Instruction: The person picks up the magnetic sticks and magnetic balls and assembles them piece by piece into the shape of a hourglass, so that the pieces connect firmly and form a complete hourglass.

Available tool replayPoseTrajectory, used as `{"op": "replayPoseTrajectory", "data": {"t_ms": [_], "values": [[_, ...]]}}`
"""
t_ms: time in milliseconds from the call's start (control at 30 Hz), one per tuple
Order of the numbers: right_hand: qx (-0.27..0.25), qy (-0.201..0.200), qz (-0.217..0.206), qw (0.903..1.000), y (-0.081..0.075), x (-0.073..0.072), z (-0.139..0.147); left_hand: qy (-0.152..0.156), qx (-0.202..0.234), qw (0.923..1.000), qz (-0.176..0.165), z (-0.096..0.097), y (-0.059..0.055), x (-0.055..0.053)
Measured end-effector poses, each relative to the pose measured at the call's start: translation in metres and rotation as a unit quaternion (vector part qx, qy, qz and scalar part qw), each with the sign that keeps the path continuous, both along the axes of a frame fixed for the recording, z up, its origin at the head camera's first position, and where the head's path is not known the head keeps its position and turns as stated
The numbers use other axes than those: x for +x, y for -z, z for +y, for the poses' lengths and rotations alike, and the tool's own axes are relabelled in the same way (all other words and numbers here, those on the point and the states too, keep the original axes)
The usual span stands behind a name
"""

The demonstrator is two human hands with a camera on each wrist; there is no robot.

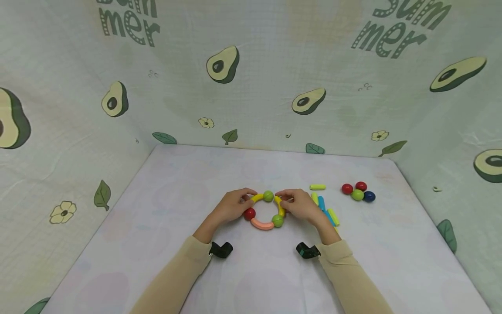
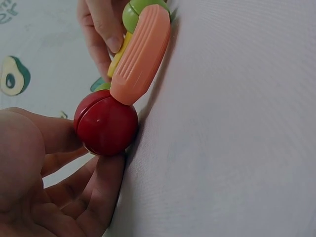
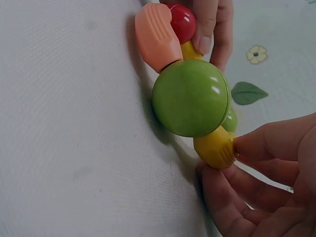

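Note:
On the table in the head view lies a ring of toy balls and curved rods. My left hand (image 1: 232, 205) pinches a yellow curved rod (image 1: 257, 198) on its upper left side, just above a red ball (image 1: 249, 213). Across from it, my right hand (image 1: 301, 204) pinches another yellow curved rod (image 3: 215, 148) between thumb and fingers. One green ball (image 1: 268, 196) sits at the far side, with a narrow gap to the right yellow rod. A second green ball (image 3: 191, 98) joins that rod to a salmon curved rod (image 2: 141, 54) at the near side. The left hand's fingers partly hide its rod.
Right of the ring lie several straight rods, among them a yellow-green rod (image 1: 317, 187) and a blue rod (image 1: 321, 203). Farther right stand two red balls, a green ball (image 1: 357, 195) and a dark blue ball (image 1: 369, 196). An avocado-print cloth (image 1: 259, 122) surrounds the table.

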State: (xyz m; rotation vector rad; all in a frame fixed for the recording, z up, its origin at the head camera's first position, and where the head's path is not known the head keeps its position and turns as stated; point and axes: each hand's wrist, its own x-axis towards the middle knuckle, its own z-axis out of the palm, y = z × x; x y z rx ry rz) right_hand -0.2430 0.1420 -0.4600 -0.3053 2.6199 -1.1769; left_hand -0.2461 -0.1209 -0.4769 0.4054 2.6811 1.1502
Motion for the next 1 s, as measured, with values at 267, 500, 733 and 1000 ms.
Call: {"op": "replayPoseTrajectory", "data": {"t_ms": [267, 500, 733, 1000], "values": [[-0.004, -0.005, 0.002, 1.0000, 0.0039, -0.0014, 0.0029, 0.002, 0.000, 1.0000, -0.005, 0.0005, 0.0009, -0.0011], [-0.007, -0.005, -0.002, 1.0000, 0.0020, -0.0014, 0.0038, 0.014, 0.006, 0.9999, 0.000, 0.0004, -0.0006, -0.0006], [-0.014, 0.000, -0.013, 0.9998, -0.0010, -0.0006, 0.0035, 0.055, -0.008, 0.9984, -0.003, -0.0022, -0.0034, -0.0019], [-0.012, -0.002, -0.002, 0.9999, -0.0004, 0.0000, 0.0039, 0.132, 0.004, 0.9904, -0.042, -0.0076, -0.0088, 0.0017]]}}
